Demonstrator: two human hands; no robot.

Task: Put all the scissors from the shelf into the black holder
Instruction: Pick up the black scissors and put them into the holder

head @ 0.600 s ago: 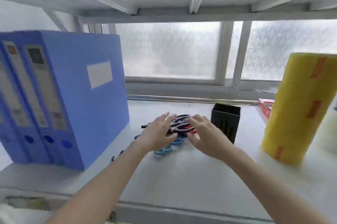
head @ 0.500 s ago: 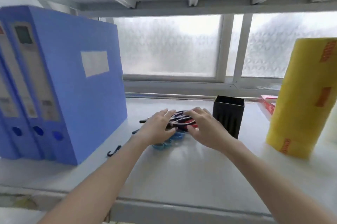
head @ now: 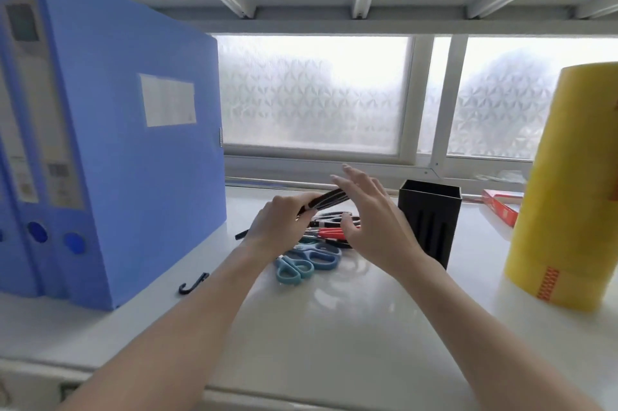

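The left hand (head: 279, 226) is clamped on a pair of black-handled scissors (head: 326, 198), lifted clear of the pile on the white shelf surface (head: 334, 327). The right hand (head: 371, 223) hangs just beside it, fingers spread and gripping nothing, its fingertips near the raised end of the pair.

Step in hand, by my judgement: the first pick-up. The square black plastic holder (head: 429, 220) stands upright to the right of the pile; nothing shows above its rim, though its inside is not visible.

The held pair lies at a shallow slant, long axis running from lower left to upper right, the upper end toward the holder. Which end is the blades cannot be told with certainty; a dark tip (head: 241, 235) shows below the left wrist.

Remaining on the shelf: a red-handled pair (head: 329, 234), a light-blue-handled pair (head: 307, 260) and at least one more dark pair, overlapping.

The next move calls for carrying the pair rightward over the holder and turning it upright to drop in.
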